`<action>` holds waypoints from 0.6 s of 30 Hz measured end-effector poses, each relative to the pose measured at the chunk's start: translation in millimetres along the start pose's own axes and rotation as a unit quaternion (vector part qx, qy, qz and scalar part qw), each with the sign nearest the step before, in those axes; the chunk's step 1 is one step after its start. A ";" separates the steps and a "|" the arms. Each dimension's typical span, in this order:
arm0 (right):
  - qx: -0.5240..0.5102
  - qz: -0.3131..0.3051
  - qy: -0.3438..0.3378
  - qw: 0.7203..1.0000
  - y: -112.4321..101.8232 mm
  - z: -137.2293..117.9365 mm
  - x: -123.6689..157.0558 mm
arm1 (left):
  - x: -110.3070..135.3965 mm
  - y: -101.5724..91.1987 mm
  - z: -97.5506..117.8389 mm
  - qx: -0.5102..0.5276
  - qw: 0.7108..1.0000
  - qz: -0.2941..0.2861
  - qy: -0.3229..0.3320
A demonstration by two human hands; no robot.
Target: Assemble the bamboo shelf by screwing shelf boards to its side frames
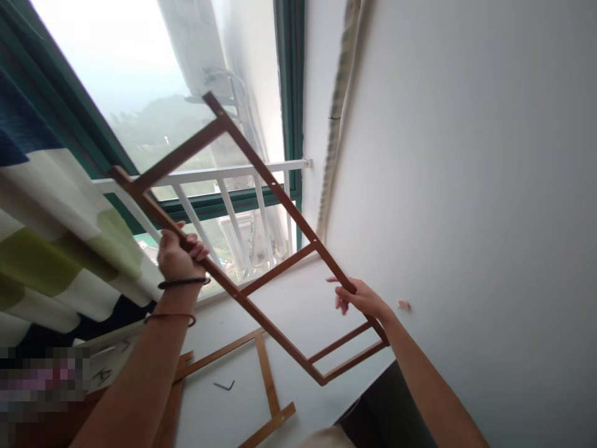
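Observation:
A brown wooden frame [280, 269], long and ladder-like with several crossbars, is held up at a tilt before the window. My left hand [180, 252], with two bands on its wrist, wraps round the frame's left rail. Lower down, my right hand [357, 297] grips the right rail near its bottom end, the thumb side on the wood and some fingers hanging loose. Below the held piece, a second wooden frame [268, 376] lies on the white surface, partly hidden by my left forearm. An L-shaped hex key [224, 386] rests inside that second frame's outline.
A window with a green frame [291, 93] and a white railing [224, 177] stands ahead. A patterned curtain [60, 249] hangs at the left. Along the white wall [466, 155] runs a wrapped pipe [336, 118]. A dark object [392, 404] sits at the bottom.

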State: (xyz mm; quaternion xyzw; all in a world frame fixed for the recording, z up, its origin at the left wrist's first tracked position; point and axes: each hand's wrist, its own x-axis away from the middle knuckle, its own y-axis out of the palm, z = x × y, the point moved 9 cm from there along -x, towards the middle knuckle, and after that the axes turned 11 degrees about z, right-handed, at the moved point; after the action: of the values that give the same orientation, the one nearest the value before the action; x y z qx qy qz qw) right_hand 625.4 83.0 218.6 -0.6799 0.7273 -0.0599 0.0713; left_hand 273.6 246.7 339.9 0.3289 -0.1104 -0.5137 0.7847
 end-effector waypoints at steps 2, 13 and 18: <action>-0.027 0.107 -0.001 0.994 -16.7 15.8 -2.1 | 12.4 27.5 -5.7 -0.014 0.999 -0.039 0.015; -0.028 0.386 0.014 0.922 -42.7 116.4 52.9 | 167.1 49.2 -209.8 -0.353 0.903 -0.245 -0.007; 0.004 0.367 -0.016 0.930 -49.1 120.8 57.6 | 172.4 70.2 -261.8 -0.417 0.848 -0.326 0.004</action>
State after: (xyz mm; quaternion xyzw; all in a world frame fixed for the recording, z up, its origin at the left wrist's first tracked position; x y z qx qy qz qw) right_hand 692.2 23.3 107.6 -0.3665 0.9245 -0.0211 0.1028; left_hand 536.1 218.6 156.9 -0.0107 0.2307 -0.7363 0.6361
